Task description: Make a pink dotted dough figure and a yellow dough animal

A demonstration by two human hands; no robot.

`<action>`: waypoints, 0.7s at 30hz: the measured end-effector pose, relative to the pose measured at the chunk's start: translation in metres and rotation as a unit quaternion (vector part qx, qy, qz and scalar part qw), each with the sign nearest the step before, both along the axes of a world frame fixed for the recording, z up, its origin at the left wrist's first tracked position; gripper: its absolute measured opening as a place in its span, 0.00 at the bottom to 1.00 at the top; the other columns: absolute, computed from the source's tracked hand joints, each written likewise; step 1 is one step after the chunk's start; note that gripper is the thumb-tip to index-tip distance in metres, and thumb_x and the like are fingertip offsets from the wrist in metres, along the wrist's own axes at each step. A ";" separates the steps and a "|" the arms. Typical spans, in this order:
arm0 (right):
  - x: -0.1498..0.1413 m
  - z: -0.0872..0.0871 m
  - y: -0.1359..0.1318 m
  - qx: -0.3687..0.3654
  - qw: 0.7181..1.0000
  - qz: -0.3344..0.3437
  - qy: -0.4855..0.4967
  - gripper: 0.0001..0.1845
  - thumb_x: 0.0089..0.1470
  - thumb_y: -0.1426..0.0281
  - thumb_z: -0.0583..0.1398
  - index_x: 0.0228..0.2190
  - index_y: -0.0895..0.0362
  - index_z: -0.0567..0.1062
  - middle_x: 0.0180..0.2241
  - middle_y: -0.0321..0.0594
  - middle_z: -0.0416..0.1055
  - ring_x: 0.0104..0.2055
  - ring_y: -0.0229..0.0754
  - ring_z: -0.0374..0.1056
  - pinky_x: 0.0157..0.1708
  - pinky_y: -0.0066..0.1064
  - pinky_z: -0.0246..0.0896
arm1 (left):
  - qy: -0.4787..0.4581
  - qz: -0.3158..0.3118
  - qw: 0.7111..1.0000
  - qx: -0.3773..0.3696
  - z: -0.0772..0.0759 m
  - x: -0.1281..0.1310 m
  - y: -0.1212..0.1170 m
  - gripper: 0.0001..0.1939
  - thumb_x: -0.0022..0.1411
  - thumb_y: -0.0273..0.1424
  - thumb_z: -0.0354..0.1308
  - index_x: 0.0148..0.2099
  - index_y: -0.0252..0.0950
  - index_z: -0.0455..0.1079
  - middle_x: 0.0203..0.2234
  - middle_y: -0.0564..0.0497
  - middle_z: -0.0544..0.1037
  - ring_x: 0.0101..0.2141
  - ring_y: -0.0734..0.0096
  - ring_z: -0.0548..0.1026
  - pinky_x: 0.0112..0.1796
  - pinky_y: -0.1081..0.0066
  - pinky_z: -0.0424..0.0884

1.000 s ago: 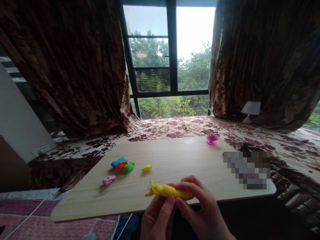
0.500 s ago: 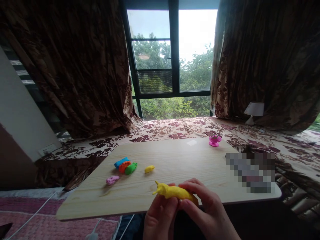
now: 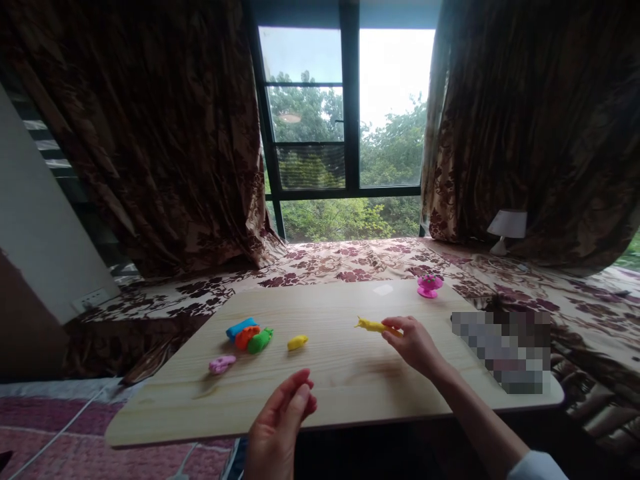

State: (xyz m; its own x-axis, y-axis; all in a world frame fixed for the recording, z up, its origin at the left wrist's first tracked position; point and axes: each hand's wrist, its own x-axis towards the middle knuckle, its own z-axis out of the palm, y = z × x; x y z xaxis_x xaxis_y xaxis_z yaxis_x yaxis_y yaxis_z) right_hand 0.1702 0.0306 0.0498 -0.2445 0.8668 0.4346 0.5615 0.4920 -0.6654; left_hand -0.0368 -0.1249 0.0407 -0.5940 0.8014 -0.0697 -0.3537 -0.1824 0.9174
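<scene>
My right hand [image 3: 413, 343] grips the thick end of a long yellow clay figure [image 3: 371, 325] between thumb and fingers, over the right half of the wooden table [image 3: 320, 400]. Two thin feelers stick out at the figure's left end. Near the table's front edge is my left hand [image 3: 283, 420], its fingers curled in against the thumb, with nothing visible in them. A small yellow clay piece [image 3: 297, 343] lies at mid-table. To its left, a blue clay piece [image 3: 241, 329], an orange one [image 3: 247, 338] and a green one [image 3: 261, 341] sit close together, with a pink one [image 3: 221, 364] nearer me.
A bright pink clay piece [image 3: 429, 285] with green dots stands at the table's far right. A blurred-out object [image 3: 503, 353] lies along the right edge. Behind the table are a floral-covered sill [image 3: 345, 257], a white lamp [image 3: 507, 225] and curtains [image 3: 150, 147].
My right hand has moved forward and right with the long yellow clay figure. My left hand has let go of it and moved left and slightly down.
</scene>
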 end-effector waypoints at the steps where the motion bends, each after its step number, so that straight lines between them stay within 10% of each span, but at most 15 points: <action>1: 0.000 -0.003 0.005 -0.004 1.000 0.003 -0.007 0.12 0.49 0.67 0.59 0.36 0.55 0.78 0.33 0.42 0.74 0.39 0.47 0.66 0.42 0.37 0.58 | 0.025 0.017 1.000 -0.004 0.000 -0.009 0.000 0.21 0.41 0.36 0.68 0.40 0.35 0.75 0.29 0.52 0.79 0.28 0.76 0.73 0.34 0.75 0.70; 11: -0.001 -0.011 0.030 -0.090 0.991 0.068 -0.066 0.16 0.51 0.61 0.56 0.32 0.58 0.80 0.28 0.37 0.73 0.28 0.39 0.66 0.26 0.26 0.55 | 0.203 0.084 0.974 -0.062 -0.005 -0.061 0.008 0.19 0.49 0.39 0.61 0.43 0.36 0.72 0.33 0.52 0.77 0.34 0.68 0.74 0.40 0.69 0.68; 21: -0.004 -0.009 0.043 -0.139 0.971 0.094 -0.170 0.19 0.56 0.59 0.55 0.25 0.61 0.73 0.19 0.30 0.65 0.20 0.32 0.61 0.21 0.24 0.54 | 0.547 0.095 0.830 -0.049 -0.013 -0.083 0.062 0.17 0.54 0.36 0.54 0.43 0.32 0.72 0.42 0.42 0.70 0.46 0.55 0.68 0.50 0.60 0.61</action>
